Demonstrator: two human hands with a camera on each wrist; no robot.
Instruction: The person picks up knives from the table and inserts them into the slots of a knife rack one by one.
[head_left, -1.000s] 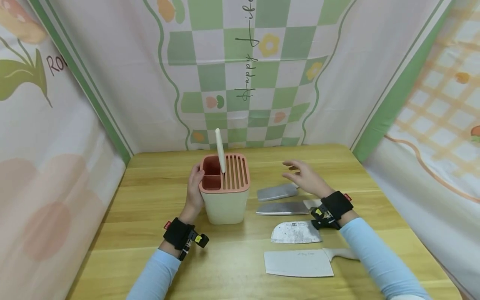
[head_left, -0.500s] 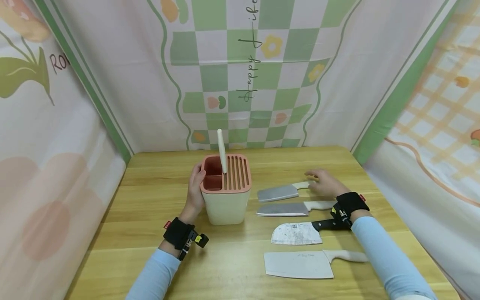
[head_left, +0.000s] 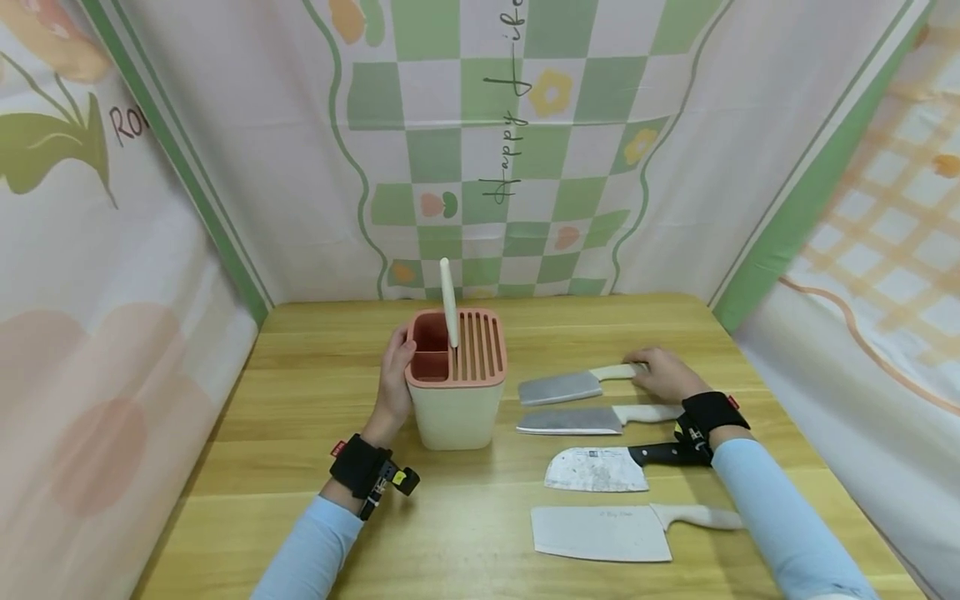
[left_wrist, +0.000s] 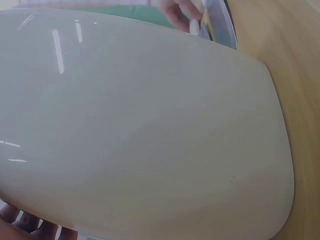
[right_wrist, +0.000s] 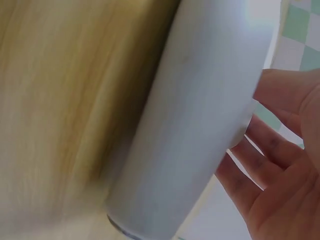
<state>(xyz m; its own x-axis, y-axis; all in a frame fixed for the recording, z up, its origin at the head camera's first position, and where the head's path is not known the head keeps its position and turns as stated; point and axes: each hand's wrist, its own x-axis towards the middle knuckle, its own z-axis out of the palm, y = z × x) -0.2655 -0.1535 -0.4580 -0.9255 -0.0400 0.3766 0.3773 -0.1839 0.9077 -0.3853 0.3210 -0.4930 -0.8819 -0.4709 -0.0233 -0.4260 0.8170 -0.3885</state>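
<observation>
My left hand point(head_left: 393, 379) grips the left side of a cream knife holder point(head_left: 455, 417) with a coral slotted top, thumb at its rim. An upright cream handle point(head_left: 448, 302) rises from the holder's top. My right hand point(head_left: 667, 375) pinches the handle end of the farthest knife, a small cleaver point(head_left: 558, 387) lying flat with its blade to the left. In the right wrist view, thumb and fingers close around that handle end point(right_wrist: 242, 132), partly hidden behind a nearer white handle point(right_wrist: 195, 110).
Nearer me lie a white-handled kitchen knife point(head_left: 572, 421), a black-handled knife point(head_left: 597, 469) with a mottled blade, and a large white-handled cleaver point(head_left: 602, 533). All blades point left on the wooden table point(head_left: 315, 467). Printed curtains point(head_left: 495, 167) hang around it.
My right hand has moved right, from above the small cleaver's blade end of the handle to the handle's far end, and now takes hold there. My left hand stays on the knife holder.
</observation>
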